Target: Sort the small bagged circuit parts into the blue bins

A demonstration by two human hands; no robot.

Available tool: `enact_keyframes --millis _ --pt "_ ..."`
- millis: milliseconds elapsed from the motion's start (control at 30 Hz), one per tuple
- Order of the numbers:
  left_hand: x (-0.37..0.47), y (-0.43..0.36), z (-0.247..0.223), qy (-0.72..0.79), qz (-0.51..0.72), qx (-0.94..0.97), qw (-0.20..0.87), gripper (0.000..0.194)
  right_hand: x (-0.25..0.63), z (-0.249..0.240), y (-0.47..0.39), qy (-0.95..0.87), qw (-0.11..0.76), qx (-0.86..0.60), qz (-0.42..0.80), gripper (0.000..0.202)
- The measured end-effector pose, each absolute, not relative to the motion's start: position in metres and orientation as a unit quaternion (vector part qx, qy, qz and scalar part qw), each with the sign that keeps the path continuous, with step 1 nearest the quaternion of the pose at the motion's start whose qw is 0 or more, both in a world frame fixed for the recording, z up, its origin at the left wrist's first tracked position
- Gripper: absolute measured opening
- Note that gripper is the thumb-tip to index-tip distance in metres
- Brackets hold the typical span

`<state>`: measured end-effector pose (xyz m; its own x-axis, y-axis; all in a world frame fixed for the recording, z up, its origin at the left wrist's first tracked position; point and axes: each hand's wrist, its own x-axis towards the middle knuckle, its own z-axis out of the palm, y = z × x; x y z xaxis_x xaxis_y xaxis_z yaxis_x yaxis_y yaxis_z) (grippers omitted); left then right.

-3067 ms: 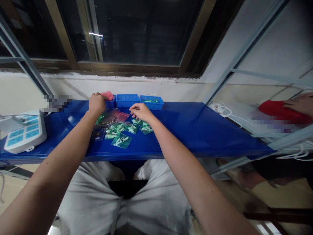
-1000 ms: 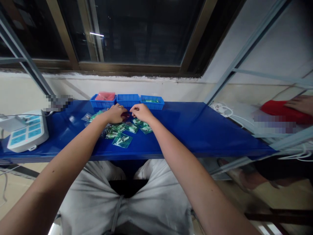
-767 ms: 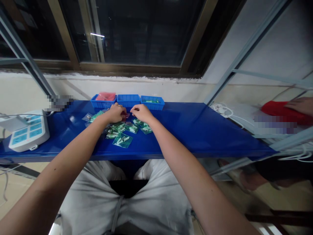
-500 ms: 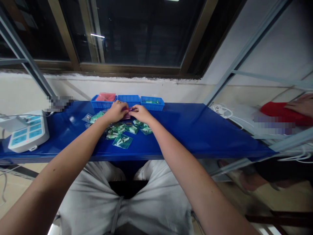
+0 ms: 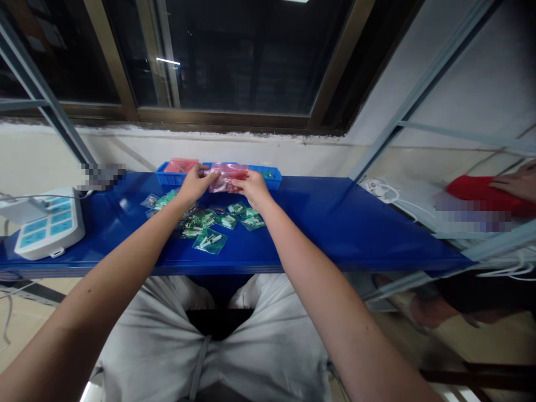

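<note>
A pink, see-through plastic bag (image 5: 225,176) is stretched between my hands in front of the blue bins. My left hand (image 5: 198,181) pinches its left side, thumb on the front. My right hand (image 5: 254,187) grips the other side, fingers closed. What the bag contains is too blurred to tell. Below my hands several small green-tinted bags (image 5: 210,240) with white pieces lie in a loose pile on the blue table (image 5: 322,223). The left bin (image 5: 170,178) has a flat pink bag (image 5: 181,165) in it; the middle bin is mostly hidden behind the held bag.
The right bin (image 5: 272,177) contains green bits. A white power strip (image 5: 50,226) with a plug stands at the table's left end. Grey metal posts rise on both sides, below a window. At far right another person's hand (image 5: 517,180) rests on something red.
Both hands have lifted the pink bag up and moved slightly apart, so it is now spread out between them. The green bags on the table have stayed in place.
</note>
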<state>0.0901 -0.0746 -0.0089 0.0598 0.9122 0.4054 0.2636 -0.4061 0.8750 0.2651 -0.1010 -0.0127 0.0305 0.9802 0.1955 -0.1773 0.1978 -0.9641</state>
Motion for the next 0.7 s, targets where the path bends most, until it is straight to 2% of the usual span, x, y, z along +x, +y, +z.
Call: enact_keyframes --millis 133,300,500,700 --pt "0.097 -0.086 -0.003 0.405 0.489 0.621 0.460 0.033 0.269 -0.016 -0.098 -0.509 0.587 -0.412 0.476 0.017" --pt "0.102 -0.093 0.001 0.409 0.499 0.551 0.529 0.030 0.269 -0.019 -0.097 -0.528 0.564 -0.438 0.459 0.021" --pt "0.102 -0.096 0.003 0.382 0.537 0.563 0.500 0.028 0.264 -0.015 -0.103 -0.533 0.541 -0.450 0.470 0.031" --pt "0.105 -0.094 0.003 0.367 0.592 0.552 0.458 0.022 0.265 -0.010 -0.106 -0.508 0.527 -0.464 0.498 0.011"
